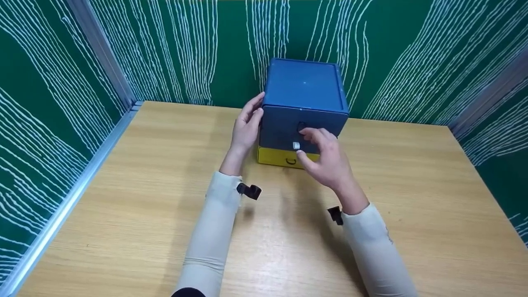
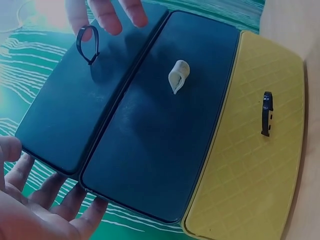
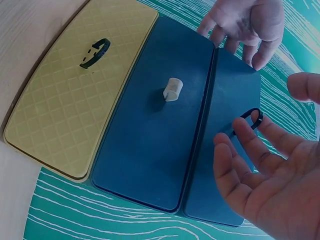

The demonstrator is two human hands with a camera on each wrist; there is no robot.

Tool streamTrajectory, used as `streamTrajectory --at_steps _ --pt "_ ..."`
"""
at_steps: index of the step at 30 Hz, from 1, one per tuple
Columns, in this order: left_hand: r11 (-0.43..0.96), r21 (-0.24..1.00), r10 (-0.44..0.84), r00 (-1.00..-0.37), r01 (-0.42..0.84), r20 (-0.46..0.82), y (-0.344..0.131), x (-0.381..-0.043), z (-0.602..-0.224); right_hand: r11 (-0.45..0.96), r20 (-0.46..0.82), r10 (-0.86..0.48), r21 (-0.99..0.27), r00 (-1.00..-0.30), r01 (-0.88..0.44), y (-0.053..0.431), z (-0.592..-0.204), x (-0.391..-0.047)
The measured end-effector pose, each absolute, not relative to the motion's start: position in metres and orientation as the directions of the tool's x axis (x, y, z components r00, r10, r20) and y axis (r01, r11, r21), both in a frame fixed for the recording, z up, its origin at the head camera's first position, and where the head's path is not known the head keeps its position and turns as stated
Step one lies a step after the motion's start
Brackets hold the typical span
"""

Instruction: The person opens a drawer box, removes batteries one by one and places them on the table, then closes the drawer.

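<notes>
A small drawer cabinet point(image 1: 305, 84) has two blue drawers above a yellow drawer point(image 2: 245, 145). On the top drawer point(image 2: 65, 120) is a black loop handle point(image 3: 256, 119); the middle drawer point(image 3: 145, 125) bears a white curled tab point(image 3: 173, 89). My right hand point(image 1: 326, 159) reaches to the front, one fingertip at the black loop, the thumb held apart from it. Whether that finger passes through the loop is hard to tell. Against the cabinet's left side rest the extended fingers of my left hand point(image 1: 246, 130). All drawers look closed.
The cabinet stands on a wooden table point(image 1: 144, 198) near its back edge. Green panels point(image 1: 231, 53) with white wavy lines rise behind and at both sides. A black handle point(image 2: 267, 114) sits on the yellow drawer. Dark camera mounts point(image 1: 250, 191) project from the sleeves.
</notes>
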State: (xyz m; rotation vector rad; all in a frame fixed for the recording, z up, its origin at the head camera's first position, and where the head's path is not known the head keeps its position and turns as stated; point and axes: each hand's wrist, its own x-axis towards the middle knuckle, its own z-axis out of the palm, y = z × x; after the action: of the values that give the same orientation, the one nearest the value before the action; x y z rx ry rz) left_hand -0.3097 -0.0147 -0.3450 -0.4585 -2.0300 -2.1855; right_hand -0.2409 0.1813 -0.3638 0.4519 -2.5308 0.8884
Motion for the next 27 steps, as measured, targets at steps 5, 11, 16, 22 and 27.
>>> streamTrajectory --at_steps 5,11,16,22,27 --pt "-0.123 0.943 0.102 -0.942 0.308 0.32 -0.014 -0.311 -0.345 0.743 0.501 -0.178 -0.496 -0.847 -0.449 0.182 -0.362 -0.24" --pt "-0.182 0.932 0.118 -0.934 0.313 0.336 -0.015 -0.311 -0.345 0.753 0.512 -0.188 -0.474 -0.838 -0.458 0.182 -0.361 -0.237" --pt "-0.203 0.931 0.104 -0.938 0.305 0.33 -0.015 -0.311 -0.344 0.756 0.518 -0.195 -0.462 -0.833 -0.464 0.182 -0.358 -0.233" --pt "-0.227 0.931 0.08 -0.947 0.286 0.311 -0.013 -0.314 -0.345 0.76 0.528 -0.204 -0.446 -0.824 -0.474 0.182 -0.353 -0.227" --pt "-0.257 0.934 0.059 -0.96 0.249 0.272 -0.013 -0.325 -0.355 0.764 0.528 -0.216 -0.433 -0.822 -0.478 0.18 -0.347 -0.222"
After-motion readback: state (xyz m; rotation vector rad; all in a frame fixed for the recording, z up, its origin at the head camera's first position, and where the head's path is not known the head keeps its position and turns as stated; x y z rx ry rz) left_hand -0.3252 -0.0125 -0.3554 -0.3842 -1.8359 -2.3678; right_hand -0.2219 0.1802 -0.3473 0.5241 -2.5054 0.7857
